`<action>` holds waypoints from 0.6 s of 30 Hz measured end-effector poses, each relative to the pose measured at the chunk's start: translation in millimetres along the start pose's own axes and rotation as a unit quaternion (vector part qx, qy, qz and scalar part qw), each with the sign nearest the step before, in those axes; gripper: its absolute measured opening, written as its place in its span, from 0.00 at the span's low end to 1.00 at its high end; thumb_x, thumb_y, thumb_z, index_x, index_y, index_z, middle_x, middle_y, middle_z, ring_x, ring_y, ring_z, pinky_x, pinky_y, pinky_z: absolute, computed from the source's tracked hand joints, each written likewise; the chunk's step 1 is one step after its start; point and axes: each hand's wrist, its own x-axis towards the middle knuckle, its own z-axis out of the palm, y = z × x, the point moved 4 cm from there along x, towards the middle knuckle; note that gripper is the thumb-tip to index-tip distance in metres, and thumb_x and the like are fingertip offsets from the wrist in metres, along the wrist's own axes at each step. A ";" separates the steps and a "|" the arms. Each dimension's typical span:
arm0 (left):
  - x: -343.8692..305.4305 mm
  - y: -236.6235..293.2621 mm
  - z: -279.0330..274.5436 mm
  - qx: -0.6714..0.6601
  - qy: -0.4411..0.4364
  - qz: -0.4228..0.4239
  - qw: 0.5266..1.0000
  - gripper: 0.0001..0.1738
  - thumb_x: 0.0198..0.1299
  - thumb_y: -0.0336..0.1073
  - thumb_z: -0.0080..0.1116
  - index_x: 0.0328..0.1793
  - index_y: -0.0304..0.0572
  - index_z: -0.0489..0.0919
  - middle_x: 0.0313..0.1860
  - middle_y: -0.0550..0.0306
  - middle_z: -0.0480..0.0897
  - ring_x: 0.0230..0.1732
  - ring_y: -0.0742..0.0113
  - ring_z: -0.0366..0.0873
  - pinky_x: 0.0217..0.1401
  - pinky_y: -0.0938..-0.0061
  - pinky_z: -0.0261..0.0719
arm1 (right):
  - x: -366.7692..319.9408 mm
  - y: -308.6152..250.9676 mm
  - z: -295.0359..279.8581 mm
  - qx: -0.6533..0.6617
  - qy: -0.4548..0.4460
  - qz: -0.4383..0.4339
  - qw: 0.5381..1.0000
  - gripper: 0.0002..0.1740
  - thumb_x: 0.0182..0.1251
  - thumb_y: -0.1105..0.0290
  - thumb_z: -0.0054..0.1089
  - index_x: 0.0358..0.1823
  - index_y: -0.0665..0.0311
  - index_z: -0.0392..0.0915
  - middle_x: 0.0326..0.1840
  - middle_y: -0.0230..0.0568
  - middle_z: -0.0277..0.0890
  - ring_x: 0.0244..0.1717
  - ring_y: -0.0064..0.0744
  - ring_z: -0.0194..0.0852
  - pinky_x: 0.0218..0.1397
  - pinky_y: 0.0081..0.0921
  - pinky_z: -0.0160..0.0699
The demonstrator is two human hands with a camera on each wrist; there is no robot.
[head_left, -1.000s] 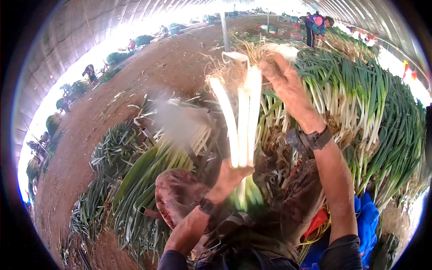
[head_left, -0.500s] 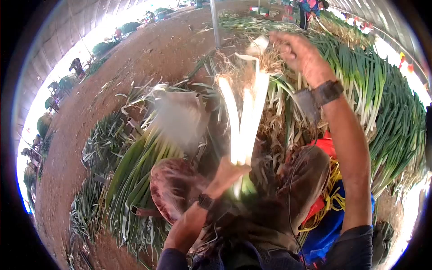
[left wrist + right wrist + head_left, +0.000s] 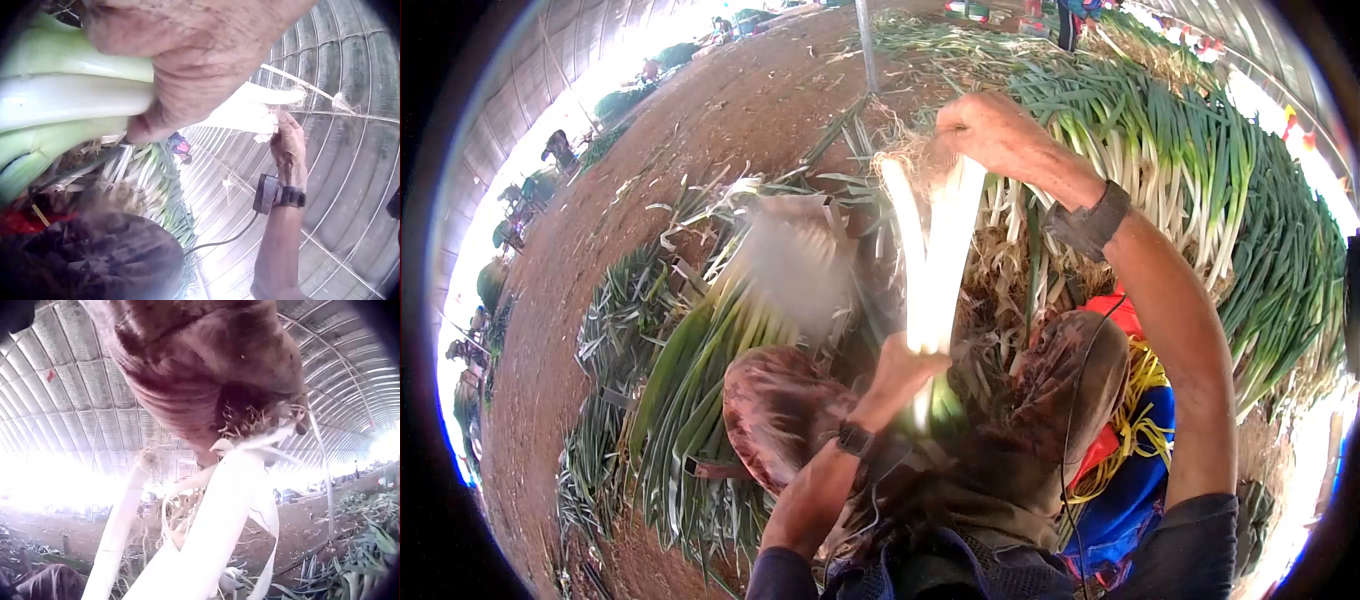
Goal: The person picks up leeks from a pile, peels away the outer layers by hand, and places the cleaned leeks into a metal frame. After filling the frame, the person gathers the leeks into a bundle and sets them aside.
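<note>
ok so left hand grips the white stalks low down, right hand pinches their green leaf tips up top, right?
Not quite. The right hand pinches the root end of the white stalks, not green leaf tips: the right wrist view shows hairy roots in its grip. The left hand does grip the stalks low down.

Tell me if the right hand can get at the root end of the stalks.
Likely yes: the right hand grips the white stalks at their root end, while the left hand holds them upright; nothing stands between.
</note>
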 end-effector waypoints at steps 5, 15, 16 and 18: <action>-1.0 -4.8 -3.1 -0.008 -0.028 0.015 0.999 0.11 0.51 0.40 0.69 0.28 0.42 0.80 0.15 0.66 0.73 0.11 0.80 0.62 0.15 0.84 0.66 | -7.5 37.6 -59.8 0.222 0.340 0.030 0.913 0.14 0.66 0.53 0.63 0.42 0.53 0.85 0.48 0.40 0.83 0.49 0.34 0.79 0.60 0.39 0.76; 5.7 -23.4 -6.3 -0.064 0.043 0.076 0.994 0.05 0.49 0.30 0.67 0.28 0.37 0.82 0.18 0.64 0.77 0.14 0.79 0.67 0.14 0.82 0.62 | -59.1 -29.4 16.3 -0.216 0.217 -0.164 0.938 0.16 0.65 0.55 0.64 0.39 0.61 0.80 0.35 0.35 0.75 0.33 0.24 0.73 0.35 0.27 0.81; 4.3 -23.0 -6.8 -0.043 0.039 0.056 0.997 0.05 0.49 0.29 0.67 0.28 0.36 0.83 0.18 0.63 0.78 0.14 0.79 0.67 0.14 0.81 0.61 | -56.6 -24.8 32.1 -0.215 0.219 -0.163 0.938 0.16 0.65 0.55 0.64 0.39 0.61 0.80 0.35 0.35 0.75 0.33 0.24 0.73 0.35 0.27 0.81; 5.4 -25.0 -6.5 -0.036 0.029 0.052 0.998 0.05 0.49 0.29 0.67 0.29 0.36 0.83 0.18 0.63 0.78 0.14 0.79 0.67 0.14 0.81 0.61 | -52.7 -23.3 57.1 -0.215 0.204 -0.179 0.938 0.10 0.68 0.63 0.61 0.42 0.61 0.78 0.34 0.34 0.74 0.24 0.23 0.68 0.24 0.23 0.76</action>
